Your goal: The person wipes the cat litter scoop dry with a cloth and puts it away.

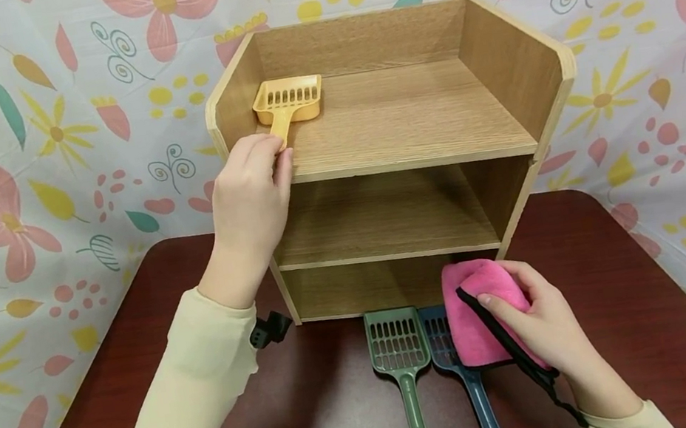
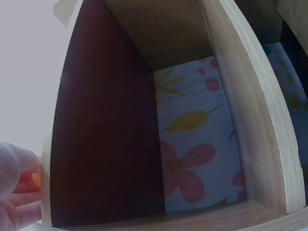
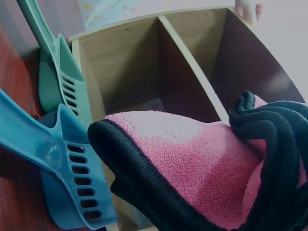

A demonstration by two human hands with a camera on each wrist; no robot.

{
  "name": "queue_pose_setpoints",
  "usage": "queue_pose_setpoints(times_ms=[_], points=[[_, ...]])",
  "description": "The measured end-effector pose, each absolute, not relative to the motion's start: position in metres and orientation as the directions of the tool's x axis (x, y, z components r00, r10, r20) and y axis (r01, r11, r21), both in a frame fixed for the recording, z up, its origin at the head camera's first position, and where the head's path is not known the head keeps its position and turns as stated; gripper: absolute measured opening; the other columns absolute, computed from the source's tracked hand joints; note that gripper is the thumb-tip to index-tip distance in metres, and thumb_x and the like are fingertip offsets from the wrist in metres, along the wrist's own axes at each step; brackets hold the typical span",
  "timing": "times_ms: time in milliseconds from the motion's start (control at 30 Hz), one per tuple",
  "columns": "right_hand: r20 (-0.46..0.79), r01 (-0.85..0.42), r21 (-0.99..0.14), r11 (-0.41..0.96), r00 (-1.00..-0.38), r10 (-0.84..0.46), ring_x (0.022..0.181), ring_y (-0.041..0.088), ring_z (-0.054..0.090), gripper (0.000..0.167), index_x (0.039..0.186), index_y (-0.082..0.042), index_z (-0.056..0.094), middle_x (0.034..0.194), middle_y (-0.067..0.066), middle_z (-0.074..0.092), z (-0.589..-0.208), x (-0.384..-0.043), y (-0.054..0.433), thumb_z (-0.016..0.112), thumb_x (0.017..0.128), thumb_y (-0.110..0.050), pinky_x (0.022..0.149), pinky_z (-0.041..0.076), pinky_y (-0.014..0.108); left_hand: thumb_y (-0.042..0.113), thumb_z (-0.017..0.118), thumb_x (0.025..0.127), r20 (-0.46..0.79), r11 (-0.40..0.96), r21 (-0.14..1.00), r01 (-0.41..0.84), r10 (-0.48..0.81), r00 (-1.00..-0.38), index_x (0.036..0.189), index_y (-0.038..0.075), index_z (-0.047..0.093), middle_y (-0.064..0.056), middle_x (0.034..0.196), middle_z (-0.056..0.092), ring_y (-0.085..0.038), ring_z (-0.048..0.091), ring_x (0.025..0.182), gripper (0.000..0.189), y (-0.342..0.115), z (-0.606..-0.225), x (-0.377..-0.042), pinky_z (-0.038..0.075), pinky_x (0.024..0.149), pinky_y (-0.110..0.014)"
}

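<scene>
My left hand (image 1: 252,194) pinches the handle end of a yellow litter scoop (image 1: 304,111), whose slotted head sits at the left of the top shelf (image 1: 401,115). In the left wrist view the fingers (image 2: 21,192) show at the shelf unit's edge. My right hand (image 1: 545,320) grips a folded pink cloth (image 1: 481,342) with black edging, its thumb on top. Beneath the cloth lies a blue litter scoop (image 1: 476,395), partly covered by it. A green litter scoop (image 1: 400,354) lies to its left, apart from both hands.
A wooden shelf unit (image 1: 390,257) with raised sides stands on the dark red table (image 1: 267,413). Both table scoops lie in front of its bottom compartment. A flower-patterned cloth (image 1: 62,139) hangs behind and at both sides.
</scene>
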State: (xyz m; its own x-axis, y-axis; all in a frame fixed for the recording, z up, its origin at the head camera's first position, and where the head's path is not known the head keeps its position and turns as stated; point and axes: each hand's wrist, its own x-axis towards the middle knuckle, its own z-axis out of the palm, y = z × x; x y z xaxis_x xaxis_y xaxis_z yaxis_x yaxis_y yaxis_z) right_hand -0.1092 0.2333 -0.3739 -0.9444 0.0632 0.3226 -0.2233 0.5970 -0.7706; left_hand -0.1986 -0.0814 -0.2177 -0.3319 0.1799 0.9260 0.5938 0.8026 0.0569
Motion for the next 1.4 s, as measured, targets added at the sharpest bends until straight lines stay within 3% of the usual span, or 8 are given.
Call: queue_pose_setpoints(times_ms=[200, 600, 767, 1033, 1400], points=[[0.324, -0.224, -0.771, 0.597, -0.944, 0.064, 0.069, 0.003, 0.056, 0.037, 0.118, -0.014, 0.057, 0.087, -0.019, 0.059, -0.374, -0.109, 0.233, 0.071, 0.084, -0.018, 0.057, 0.049, 0.022, 0.009, 0.062, 0.090, 0.922, 0.805, 0.074, 0.589, 0.171, -0.348, 0.098, -0.006, 0.066, -0.019, 0.098, 0.066, -0.029, 0.063, 0.096, 0.018, -0.084, -0.220, -0.193, 0.054, 0.084, -0.039], [0.331, -0.230, -0.760, 0.607, -0.942, 0.058, 0.070, 0.004, 0.055, 0.038, 0.118, -0.014, 0.057, 0.087, -0.018, 0.059, -0.373, -0.110, 0.236, 0.071, 0.084, -0.018, 0.057, 0.048, 0.023, 0.010, 0.066, 0.082, 0.974, 0.759, 0.106, 0.643, 0.051, -0.220, 0.102, -0.004, 0.067, -0.018, 0.097, 0.068, -0.032, 0.063, 0.093, 0.024, -0.088, -0.233, -0.179, 0.052, 0.086, -0.041], [0.335, -0.229, -0.755, 0.615, -0.940, 0.061, 0.070, 0.004, 0.055, 0.038, 0.119, -0.014, 0.057, 0.087, -0.019, 0.059, -0.372, -0.109, 0.237, 0.071, 0.084, -0.018, 0.057, 0.048, 0.022, 0.011, 0.065, 0.082, 0.978, 0.760, 0.113, 0.640, 0.027, -0.205, 0.101, -0.003, 0.067, -0.018, 0.093, 0.069, -0.032, 0.063, 0.088, 0.024, -0.091, -0.244, -0.170, 0.053, 0.081, -0.042], [0.347, -0.242, -0.759, 0.604, -0.936, 0.061, 0.071, 0.002, 0.054, 0.038, 0.119, -0.013, 0.058, 0.088, -0.023, 0.059, -0.371, -0.109, 0.238, 0.072, 0.083, -0.016, 0.058, 0.047, 0.020, 0.012, 0.064, 0.082, 0.968, 0.755, 0.166, 0.635, -0.003, -0.249, 0.099, -0.004, 0.068, -0.019, 0.091, 0.068, -0.033, 0.063, 0.087, 0.024, -0.098, -0.262, -0.164, 0.052, 0.082, -0.043], [0.354, -0.243, -0.757, 0.607, -0.933, 0.069, 0.071, 0.001, 0.054, 0.039, 0.118, -0.013, 0.058, 0.087, -0.025, 0.058, -0.373, -0.109, 0.238, 0.073, 0.082, -0.015, 0.058, 0.047, 0.019, 0.014, 0.066, 0.080, 0.923, 0.781, 0.213, 0.587, 0.035, -0.382, 0.099, -0.003, 0.068, -0.017, 0.091, 0.069, -0.032, 0.064, 0.083, 0.026, -0.102, -0.298, -0.162, 0.053, 0.073, -0.043]])
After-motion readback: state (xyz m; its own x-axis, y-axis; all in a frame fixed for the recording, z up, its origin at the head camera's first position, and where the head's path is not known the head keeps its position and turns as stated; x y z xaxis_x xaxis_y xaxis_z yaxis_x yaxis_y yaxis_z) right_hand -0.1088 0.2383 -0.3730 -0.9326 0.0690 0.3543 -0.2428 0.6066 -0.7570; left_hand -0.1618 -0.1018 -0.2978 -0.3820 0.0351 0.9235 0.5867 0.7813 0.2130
